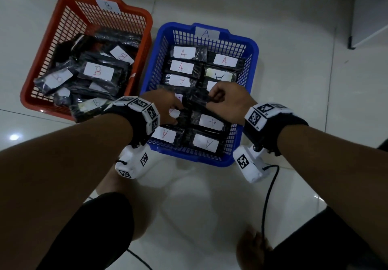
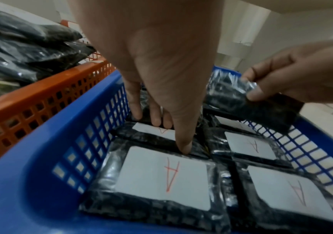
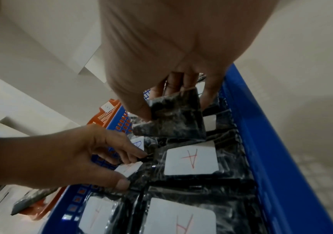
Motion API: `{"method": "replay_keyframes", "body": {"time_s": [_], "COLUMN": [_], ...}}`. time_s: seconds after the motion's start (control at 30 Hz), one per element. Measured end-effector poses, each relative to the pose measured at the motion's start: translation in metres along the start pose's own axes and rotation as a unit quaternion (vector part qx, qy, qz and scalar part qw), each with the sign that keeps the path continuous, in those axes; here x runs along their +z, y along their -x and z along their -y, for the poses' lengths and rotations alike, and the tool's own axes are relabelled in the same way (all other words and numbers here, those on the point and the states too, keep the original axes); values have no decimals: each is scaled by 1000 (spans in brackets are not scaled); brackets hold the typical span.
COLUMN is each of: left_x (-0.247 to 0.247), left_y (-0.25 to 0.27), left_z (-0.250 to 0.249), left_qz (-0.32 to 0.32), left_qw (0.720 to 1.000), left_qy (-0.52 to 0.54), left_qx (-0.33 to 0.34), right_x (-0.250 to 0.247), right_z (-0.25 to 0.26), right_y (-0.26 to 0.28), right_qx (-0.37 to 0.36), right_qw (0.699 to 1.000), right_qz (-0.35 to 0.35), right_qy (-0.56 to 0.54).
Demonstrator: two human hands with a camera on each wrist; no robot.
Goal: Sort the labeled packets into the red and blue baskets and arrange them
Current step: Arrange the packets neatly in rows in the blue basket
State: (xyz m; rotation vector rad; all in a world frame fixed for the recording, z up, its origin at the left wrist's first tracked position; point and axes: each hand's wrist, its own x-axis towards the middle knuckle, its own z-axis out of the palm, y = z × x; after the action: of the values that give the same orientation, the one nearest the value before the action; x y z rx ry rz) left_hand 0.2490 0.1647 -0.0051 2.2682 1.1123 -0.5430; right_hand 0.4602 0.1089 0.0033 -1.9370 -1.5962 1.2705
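Observation:
The blue basket (image 1: 201, 160) (image 2: 41, 158) (image 3: 271, 142), tagged A, holds two neat columns of black packets with white A labels. To its left, the red basket (image 1: 147, 21) (image 2: 41, 88) (image 3: 105, 117), tagged B, holds a loose pile of B packets. Both hands are inside the blue basket. My right hand (image 1: 214, 97) (image 2: 251, 88) (image 3: 159, 102) pinches a black packet (image 1: 197, 97) (image 2: 241, 98) (image 3: 177, 123) by one end, above the middle rows, its label hidden. My left hand (image 1: 174, 114) (image 2: 161, 134) (image 3: 131, 169) presses straight fingers on a laid A packet (image 2: 153, 131) (image 3: 129, 169) in the left column.
One B packet (image 1: 92, 105) hangs over the red basket's front rim near my left wrist. A black cable (image 1: 270, 185) trails across the glossy white floor from the right wrist unit. My knees and a foot are at the bottom of the head view. Furniture legs stand at the far corners.

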Motion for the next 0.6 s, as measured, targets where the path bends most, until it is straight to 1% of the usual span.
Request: {"method": "replay_keyframes", "body": {"time_s": [0.1, 0.17, 0.23, 0.3, 0.37, 0.43, 0.5, 0.57, 0.6], "left_x": [3, 6, 7, 8, 10, 15, 20, 23, 23], "left_y": [-2, 0, 4, 8, 10, 9, 5, 2, 1], "left_z": [2, 2, -3, -15, -29, -41, -46, -48, -48], "left_qz": [5, 6, -22, -33, -5, 25, 31, 34, 36], "left_qw": [1000, 999, 1000, 999, 999, 998, 998, 998, 998], "left_qy": [-25, -36, -15, 8, 10, -5, -15, -16, -14], "left_qx": [2, -7, 12, 37, 51, 55, 57, 57, 57], "right_x": [-3, -2, 0, 0, -2, -7, -12, -17, -19], "right_z": [-1, -2, -3, -2, -1, -1, -1, -1, -2], "right_y": [-2, -2, -1, 0, 0, -1, -2, -2, -2], "right_qx": [-1, 4, 22, 39, 45, 41, 22, -7, -17], "right_qw": [1000, 1000, 998, 995, 990, 988, 988, 989, 991], "right_qz": [-6, 1, 2, -17, -52, -97, -132, -143, -136], "right_qy": [6, -16, -57, -93, -124, -109, -73, -31, -14]}}
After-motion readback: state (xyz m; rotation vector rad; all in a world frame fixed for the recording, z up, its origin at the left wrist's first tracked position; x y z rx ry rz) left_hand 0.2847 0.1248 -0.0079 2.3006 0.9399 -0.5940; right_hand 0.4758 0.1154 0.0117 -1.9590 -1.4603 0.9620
